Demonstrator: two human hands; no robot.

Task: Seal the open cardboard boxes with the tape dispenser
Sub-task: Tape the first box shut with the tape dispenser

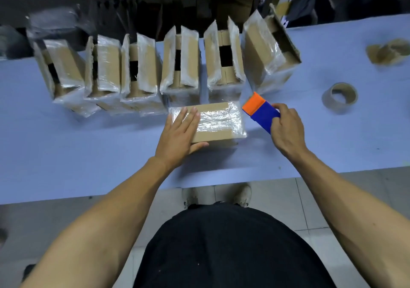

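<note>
A closed cardboard box (218, 121) with clear tape across its top lies on the blue table (88, 154) in front of me. My left hand (179, 132) lies flat on the box's left end, fingers straight, thumb against the near side. My right hand (286, 128) grips a blue and orange tape dispenser (258, 109) just right of the box, its orange end pointing toward the box's far right corner. Behind stands a row of several open boxes (182, 63), flaps up and wrapped in clear tape.
An empty brown tape core (339, 96) stands on the table at the right. Farther right lies a crumpled brown tape roll (388, 51). The table's near edge runs just in front of my body; dark clutter sits behind the box row.
</note>
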